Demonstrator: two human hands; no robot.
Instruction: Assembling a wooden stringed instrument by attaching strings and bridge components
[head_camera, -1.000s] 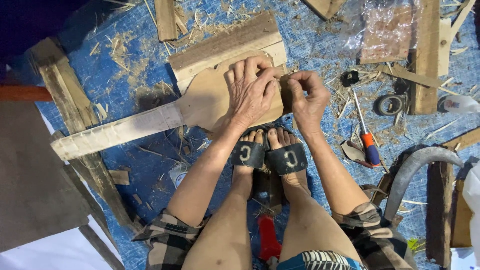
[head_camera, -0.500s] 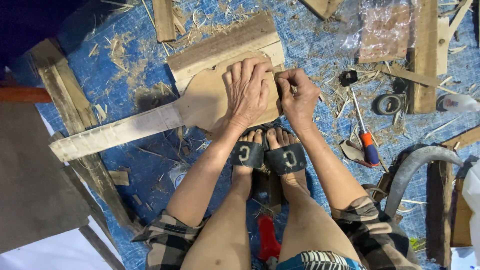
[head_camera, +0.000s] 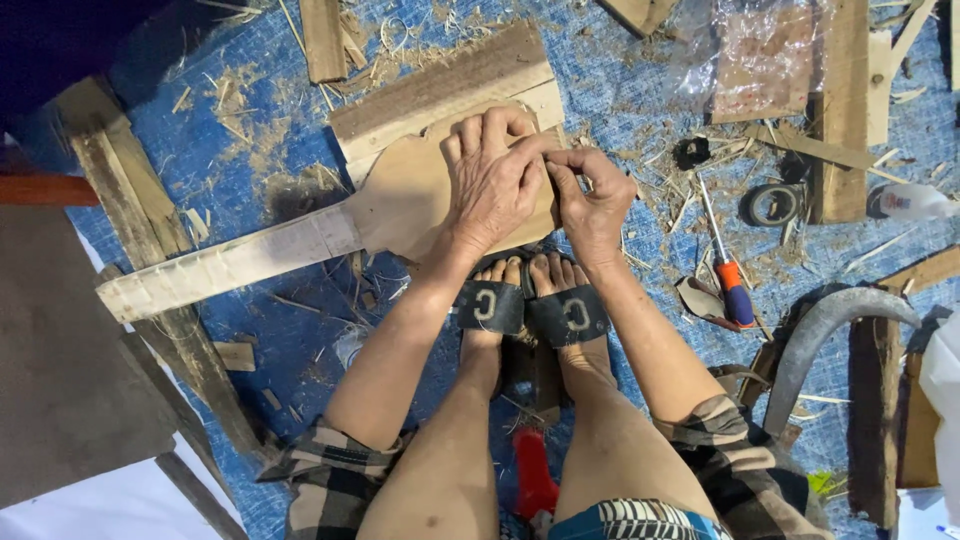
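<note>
The left hand (head_camera: 492, 180) is pressing flat on a paddle-shaped wooden piece (head_camera: 400, 205), whose long handle is pointing toward eight o'clock. The right hand (head_camera: 592, 195) is pinching at its three o'clock edge, fingertips touching the left hand. A screwdriver (head_camera: 725, 262) is lying at three o'clock on the blue tarp (head_camera: 620, 95).

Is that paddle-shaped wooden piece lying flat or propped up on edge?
Flat. The paddle-shaped wooden piece lies broad face up on a board, with the left hand spread on it.
</note>
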